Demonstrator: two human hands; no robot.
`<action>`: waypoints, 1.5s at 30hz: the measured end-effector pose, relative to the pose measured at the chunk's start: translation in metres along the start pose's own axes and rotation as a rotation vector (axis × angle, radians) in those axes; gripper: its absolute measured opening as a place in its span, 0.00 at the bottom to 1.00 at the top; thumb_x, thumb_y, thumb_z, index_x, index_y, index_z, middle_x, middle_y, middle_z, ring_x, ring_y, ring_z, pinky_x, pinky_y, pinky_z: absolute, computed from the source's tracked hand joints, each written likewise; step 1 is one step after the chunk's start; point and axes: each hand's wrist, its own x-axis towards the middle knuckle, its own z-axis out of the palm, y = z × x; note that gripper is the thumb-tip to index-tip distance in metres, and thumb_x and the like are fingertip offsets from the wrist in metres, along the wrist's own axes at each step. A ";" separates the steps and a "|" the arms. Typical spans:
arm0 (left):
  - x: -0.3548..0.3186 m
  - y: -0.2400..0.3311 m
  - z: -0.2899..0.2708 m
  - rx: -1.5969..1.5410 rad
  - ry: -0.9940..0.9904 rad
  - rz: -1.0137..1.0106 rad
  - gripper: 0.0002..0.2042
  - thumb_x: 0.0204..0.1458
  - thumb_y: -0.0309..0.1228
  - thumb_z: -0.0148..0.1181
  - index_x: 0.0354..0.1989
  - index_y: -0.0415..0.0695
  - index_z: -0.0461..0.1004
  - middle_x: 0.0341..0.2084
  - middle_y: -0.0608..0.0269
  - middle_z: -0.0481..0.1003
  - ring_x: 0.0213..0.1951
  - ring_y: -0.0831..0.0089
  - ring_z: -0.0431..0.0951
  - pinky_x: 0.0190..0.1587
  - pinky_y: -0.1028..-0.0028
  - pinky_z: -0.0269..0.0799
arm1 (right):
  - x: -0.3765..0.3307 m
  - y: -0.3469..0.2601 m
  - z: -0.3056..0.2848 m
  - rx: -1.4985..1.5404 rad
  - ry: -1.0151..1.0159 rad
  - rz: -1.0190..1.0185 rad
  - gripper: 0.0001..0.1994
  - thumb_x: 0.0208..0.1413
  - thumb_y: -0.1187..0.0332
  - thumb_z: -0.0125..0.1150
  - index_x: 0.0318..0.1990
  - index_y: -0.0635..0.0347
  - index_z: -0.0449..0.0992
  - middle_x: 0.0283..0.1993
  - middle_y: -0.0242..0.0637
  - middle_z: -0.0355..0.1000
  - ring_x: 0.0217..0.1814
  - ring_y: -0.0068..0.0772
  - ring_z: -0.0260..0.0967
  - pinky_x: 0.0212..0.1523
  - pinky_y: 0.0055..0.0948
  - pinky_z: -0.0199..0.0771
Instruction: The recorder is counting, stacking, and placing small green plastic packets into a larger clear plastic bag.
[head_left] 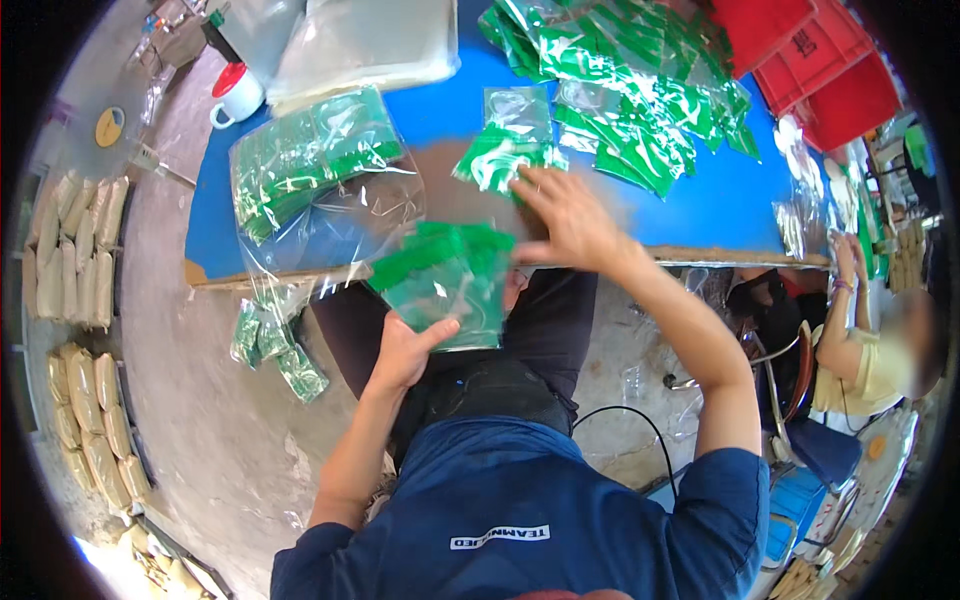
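Observation:
My left hand (405, 352) grips a fanned bunch of green and clear plastic packets (450, 290) over my lap, thumb on top. Stretched over the table's near side, my right hand (575, 215) has its thumb apart from its fingers. Its fingertips reach the near edge of a few loose green packets (512, 145); whether they press on them is hard to see. To the left lies a large clear bag (330, 205) with rows of green packets (315, 150) inside, its loose end hanging over the table edge. A bigger heap of green packets (640, 110) covers the far right.
On the blue table (715, 215) are a stack of clear bags (370, 45) and a white mug with a red lid (237, 95). Red crates (815, 60) stand at the far right. Bagged green packets (280, 345) hang left. Another person (865, 350) sits at right.

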 end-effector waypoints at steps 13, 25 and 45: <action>-0.003 0.069 0.015 0.986 -0.431 0.589 0.18 0.45 0.19 0.66 0.47 0.44 0.79 0.56 0.50 0.73 0.43 0.59 0.83 0.42 0.69 0.79 | 0.018 -0.063 -0.088 0.701 -0.548 -0.119 0.11 0.63 0.63 0.55 0.34 0.62 0.72 0.25 0.43 0.73 0.29 0.43 0.73 0.34 0.42 0.72; -0.017 0.004 -0.024 -0.468 -0.099 -0.059 0.36 0.46 0.28 0.72 0.64 0.40 0.61 0.56 0.59 0.72 0.58 0.61 0.72 0.63 0.59 0.65 | 0.074 -0.027 0.028 0.019 0.139 0.047 0.40 0.45 0.39 0.67 0.49 0.72 0.69 0.48 0.51 0.67 0.54 0.54 0.65 0.55 0.47 0.68; 0.021 0.017 0.026 -0.756 -0.200 -0.433 0.29 0.55 0.32 0.67 0.63 0.40 0.63 0.54 0.59 0.73 0.56 0.66 0.75 0.59 0.63 0.72 | -0.036 -0.080 -0.045 0.482 -0.143 -0.279 0.20 0.50 0.64 0.66 0.50 0.57 0.73 0.63 0.40 0.68 0.72 0.49 0.56 0.74 0.59 0.44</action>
